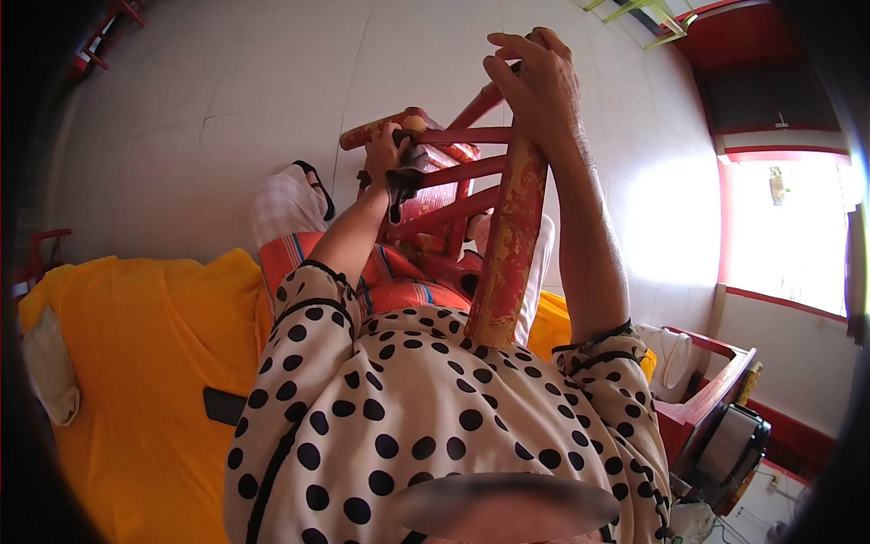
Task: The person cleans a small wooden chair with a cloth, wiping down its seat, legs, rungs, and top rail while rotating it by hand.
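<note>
A red chair with flaking paint lies tipped across the lap, its broad bar running from the chest away from me. Narrower slats join that bar to another worn bar on the left. My left hand presses a dark cloth against the left bar. At the far end of the broad bar, my right hand grips loosely, some fingers bent over the end. The worn seat panel shows between the slats. The chair's underside is partly hidden by my arms and clothing.
An orange cloth covers the seat beneath me, with a dark flat object on it. A red stand and a white bucket are at right. Pale floor tiles extend ahead; a light-green chair stands far off.
</note>
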The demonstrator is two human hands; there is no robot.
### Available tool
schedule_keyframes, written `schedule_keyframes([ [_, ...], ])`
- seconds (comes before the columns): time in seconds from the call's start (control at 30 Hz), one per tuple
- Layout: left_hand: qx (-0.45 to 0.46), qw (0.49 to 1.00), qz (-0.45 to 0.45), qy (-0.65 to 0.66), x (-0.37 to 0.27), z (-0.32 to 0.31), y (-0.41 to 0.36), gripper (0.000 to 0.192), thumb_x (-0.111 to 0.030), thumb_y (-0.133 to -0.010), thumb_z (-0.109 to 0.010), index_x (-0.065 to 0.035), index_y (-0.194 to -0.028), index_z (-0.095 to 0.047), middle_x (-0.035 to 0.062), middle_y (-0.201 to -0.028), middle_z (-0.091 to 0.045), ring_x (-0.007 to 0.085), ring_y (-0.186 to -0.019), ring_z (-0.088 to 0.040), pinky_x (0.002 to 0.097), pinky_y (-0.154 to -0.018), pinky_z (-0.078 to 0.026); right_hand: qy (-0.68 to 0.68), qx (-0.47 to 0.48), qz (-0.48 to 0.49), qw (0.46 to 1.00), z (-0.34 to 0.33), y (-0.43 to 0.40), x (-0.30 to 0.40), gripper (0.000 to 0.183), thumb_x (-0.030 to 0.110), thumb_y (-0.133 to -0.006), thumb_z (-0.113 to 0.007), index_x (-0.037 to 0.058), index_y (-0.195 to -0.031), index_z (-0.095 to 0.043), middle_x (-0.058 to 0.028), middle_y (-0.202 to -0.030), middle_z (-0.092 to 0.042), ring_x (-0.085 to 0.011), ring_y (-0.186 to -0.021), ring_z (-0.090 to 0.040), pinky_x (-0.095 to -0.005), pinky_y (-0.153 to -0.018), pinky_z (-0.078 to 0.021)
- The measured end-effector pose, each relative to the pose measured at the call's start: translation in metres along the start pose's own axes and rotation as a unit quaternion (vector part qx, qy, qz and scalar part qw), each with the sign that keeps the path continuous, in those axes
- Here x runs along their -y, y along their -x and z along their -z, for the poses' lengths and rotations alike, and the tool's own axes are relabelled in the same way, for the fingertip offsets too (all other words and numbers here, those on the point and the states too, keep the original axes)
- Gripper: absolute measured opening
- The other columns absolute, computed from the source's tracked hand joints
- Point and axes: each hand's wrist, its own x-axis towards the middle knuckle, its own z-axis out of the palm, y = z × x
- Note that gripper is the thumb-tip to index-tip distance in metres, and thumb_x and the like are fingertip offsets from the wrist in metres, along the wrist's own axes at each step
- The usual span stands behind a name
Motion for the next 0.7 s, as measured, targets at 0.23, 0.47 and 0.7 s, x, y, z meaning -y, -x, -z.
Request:
schedule_keyframes([
  [0.23,0.19,0.73,0.315,0.577,-0.011,0.042,0.04,0.025,-0.021,-0.09,-0.06,0.0013,-0.101,-0.055,0.0135,-0.09,-0.064,0.0259,-0.071,-0.067,0.0364,-0.061,-0.057,-0.018,-0.007,0.027,0.999,0.001,-0.005,0.008,0.034,0.027,-0.079,-0.067,0.0092,-0.107,-0.072,-0.0086,-0.091,-0.069,-0.0257,-0.1,-0.059,-0.0414,-0.091,-0.0478],
  [0.47,0.108,0.753,0.202,0.617,-0.105,0.106,0.059,0.023,-0.015,-0.09,-0.059,0.0009,-0.106,-0.055,0.0099,-0.094,-0.064,0.0166,-0.077,-0.066,0.0286,-0.064,-0.056,-0.001,-0.035,0.05,0.998,-0.006,-0.007,0.015,0.031,0.023,-0.077,-0.068,0.0079,-0.104,-0.072,-0.0112,-0.087,-0.07,-0.0305,-0.102,-0.057,-0.0451,-0.086,-0.0505],
  [0.7,0.038,0.842,-0.001,0.538,-0.187,0.172,0.079,0.031,-0.011,-0.089,-0.058,-0.0028,-0.118,-0.052,0.0092,-0.106,-0.058,0.0172,-0.093,-0.058,0.0302,-0.083,-0.047,0.004,-0.034,0.053,0.998,-0.012,-0.013,0.006,0.029,0.022,-0.077,-0.068,0.0081,-0.102,-0.073,-0.0109,-0.085,-0.071,-0.0311,-0.104,-0.056,-0.0447,-0.086,-0.0508],
])
